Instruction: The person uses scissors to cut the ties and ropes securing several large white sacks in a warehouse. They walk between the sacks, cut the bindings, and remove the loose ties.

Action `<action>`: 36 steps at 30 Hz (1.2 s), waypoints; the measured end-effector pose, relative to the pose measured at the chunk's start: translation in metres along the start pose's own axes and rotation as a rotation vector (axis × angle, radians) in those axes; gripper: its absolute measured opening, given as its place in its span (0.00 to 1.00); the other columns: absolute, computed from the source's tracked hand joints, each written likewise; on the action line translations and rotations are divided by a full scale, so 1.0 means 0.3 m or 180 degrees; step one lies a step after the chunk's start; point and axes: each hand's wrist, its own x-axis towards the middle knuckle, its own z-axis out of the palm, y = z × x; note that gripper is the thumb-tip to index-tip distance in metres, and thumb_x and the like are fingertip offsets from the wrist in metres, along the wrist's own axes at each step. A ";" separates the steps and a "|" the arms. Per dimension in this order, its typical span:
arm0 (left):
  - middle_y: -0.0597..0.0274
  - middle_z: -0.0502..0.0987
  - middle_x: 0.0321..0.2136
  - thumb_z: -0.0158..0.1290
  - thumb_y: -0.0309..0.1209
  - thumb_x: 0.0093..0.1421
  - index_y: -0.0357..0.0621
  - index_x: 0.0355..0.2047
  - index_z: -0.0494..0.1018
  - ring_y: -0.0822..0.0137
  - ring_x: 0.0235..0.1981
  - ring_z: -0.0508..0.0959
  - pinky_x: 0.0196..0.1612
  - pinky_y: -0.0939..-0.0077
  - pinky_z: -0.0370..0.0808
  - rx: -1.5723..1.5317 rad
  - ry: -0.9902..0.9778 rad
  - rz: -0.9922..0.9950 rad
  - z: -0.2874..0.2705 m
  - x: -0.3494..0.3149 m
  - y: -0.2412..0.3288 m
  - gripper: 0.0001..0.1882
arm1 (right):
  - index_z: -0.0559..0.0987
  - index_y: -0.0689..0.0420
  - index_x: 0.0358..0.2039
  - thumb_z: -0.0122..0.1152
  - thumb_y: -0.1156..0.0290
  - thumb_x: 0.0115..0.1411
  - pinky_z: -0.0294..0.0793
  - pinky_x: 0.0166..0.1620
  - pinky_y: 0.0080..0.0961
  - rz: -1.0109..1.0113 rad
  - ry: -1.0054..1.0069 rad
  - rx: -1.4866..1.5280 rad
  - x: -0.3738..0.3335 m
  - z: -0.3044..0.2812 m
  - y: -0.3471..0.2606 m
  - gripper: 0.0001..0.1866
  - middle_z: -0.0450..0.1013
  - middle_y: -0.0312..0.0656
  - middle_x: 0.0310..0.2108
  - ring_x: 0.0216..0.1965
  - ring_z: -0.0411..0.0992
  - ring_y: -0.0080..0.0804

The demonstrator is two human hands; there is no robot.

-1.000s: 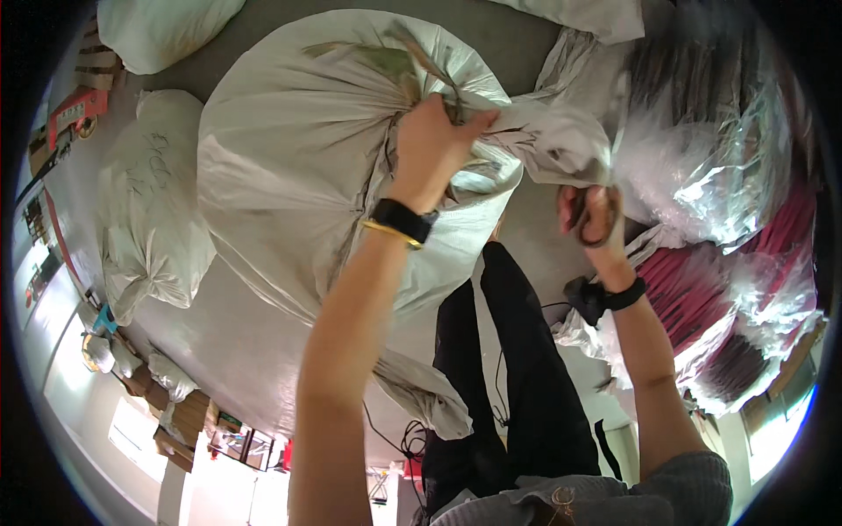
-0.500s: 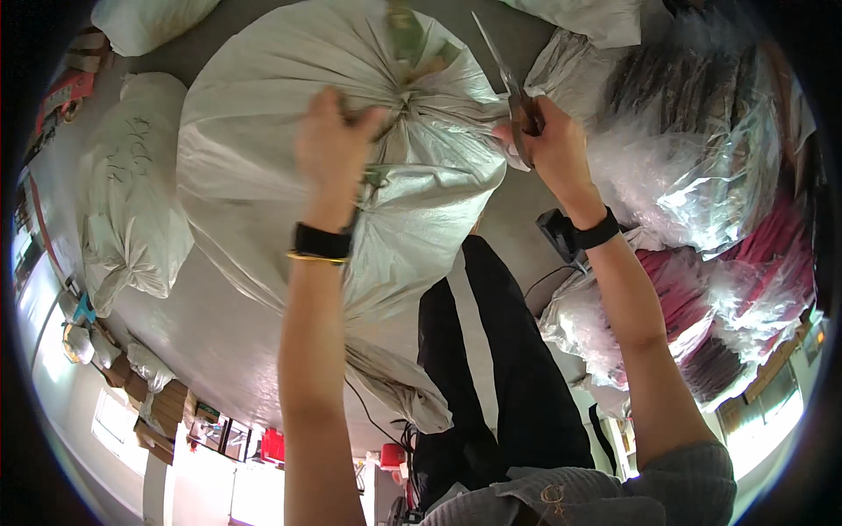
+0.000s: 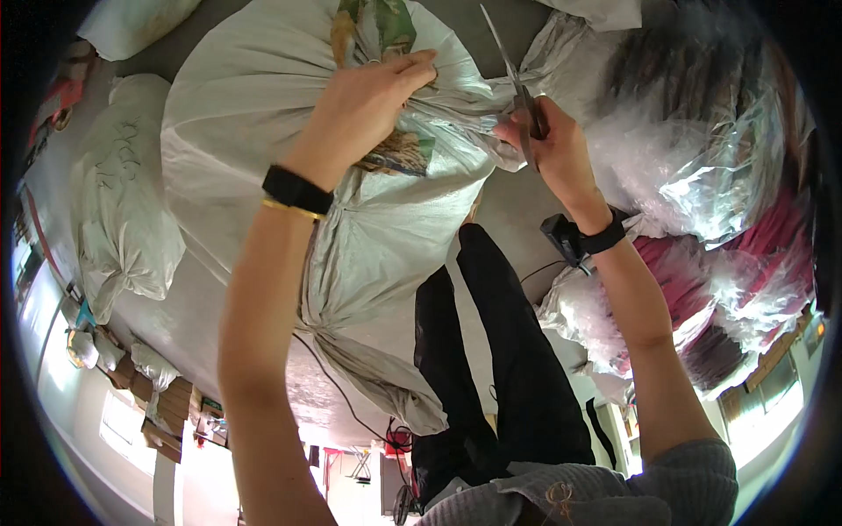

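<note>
A big, full whitish woven sack [image 3: 237,140] fills the upper middle, its cloth gathered into a twisted neck. Across the gathers lies a patterned green-and-brown strip [image 3: 399,26], showing above and below my left hand [image 3: 373,96]. That hand bends over the strip with its fingers closed; the fingertips' exact hold is partly hidden. My right hand [image 3: 554,145] grips a pair of scissors [image 3: 517,88], blades pointing up and away. Its thumb and fingers also touch the end of the sack's neck [image 3: 500,145].
At the left stands a tied white sack [image 3: 127,184] with dark marks. Clear plastic bags with dark [image 3: 693,114] and magenta contents [image 3: 693,298] crowd the right. A twisted sack corner [image 3: 377,377] reaches toward my legs [image 3: 526,351]. A black cable [image 3: 342,390] lies on the floor.
My left hand has moved up and right onto the gathered neck. More of the patterned strip shows now. My right hand keeps the scissors in nearly the same place.
</note>
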 end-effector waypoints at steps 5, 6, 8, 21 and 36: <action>0.51 0.74 0.32 0.54 0.27 0.50 0.40 0.35 0.71 0.50 0.33 0.74 0.34 0.59 0.71 0.0906 -0.0626 -0.0708 -0.046 -0.011 -0.061 0.11 | 0.72 0.64 0.30 0.68 0.68 0.49 0.62 0.27 0.15 0.0381 -0.0292 0.0037 -0.009 -0.019 -0.022 0.15 0.67 0.32 0.20 0.24 0.62 0.15; 0.51 0.74 0.30 0.54 0.28 0.51 0.40 0.34 0.72 0.50 0.32 0.74 0.33 0.58 0.71 0.0965 -0.0704 -0.0808 -0.065 -0.029 -0.060 0.10 | 0.72 0.63 0.31 0.67 0.67 0.50 0.62 0.27 0.15 0.0342 -0.0322 0.0030 -0.011 -0.024 -0.023 0.16 0.67 0.32 0.21 0.24 0.62 0.15; 0.49 0.74 0.24 0.54 0.33 0.53 0.38 0.31 0.72 0.47 0.29 0.74 0.30 0.58 0.69 0.0941 -0.0867 -0.1081 -0.098 -0.060 -0.003 0.10 | 0.72 0.63 0.33 0.66 0.64 0.51 0.62 0.27 0.15 0.0253 -0.0367 0.0000 -0.009 -0.046 -0.016 0.17 0.68 0.33 0.22 0.24 0.62 0.15; 0.64 0.66 0.14 0.49 0.36 0.60 0.36 0.23 0.68 0.74 0.17 0.61 0.23 0.79 0.60 -0.2677 0.1370 -0.3528 0.028 -0.225 0.303 0.15 | 0.69 0.58 0.35 0.56 0.39 0.51 0.62 0.27 0.16 -0.0715 -0.2510 0.1122 0.116 -0.220 -0.211 0.31 0.64 0.31 0.25 0.26 0.63 0.17; 0.75 0.66 0.18 0.50 0.36 0.61 0.40 0.20 0.67 0.80 0.21 0.60 0.25 0.85 0.59 -0.4372 0.2363 -0.4057 0.048 -0.252 0.277 0.16 | 0.70 0.59 0.26 0.38 0.25 0.48 0.62 0.20 0.13 0.0842 -0.4639 -0.0461 0.323 -0.157 -0.292 0.42 0.62 0.30 0.16 0.17 0.62 0.17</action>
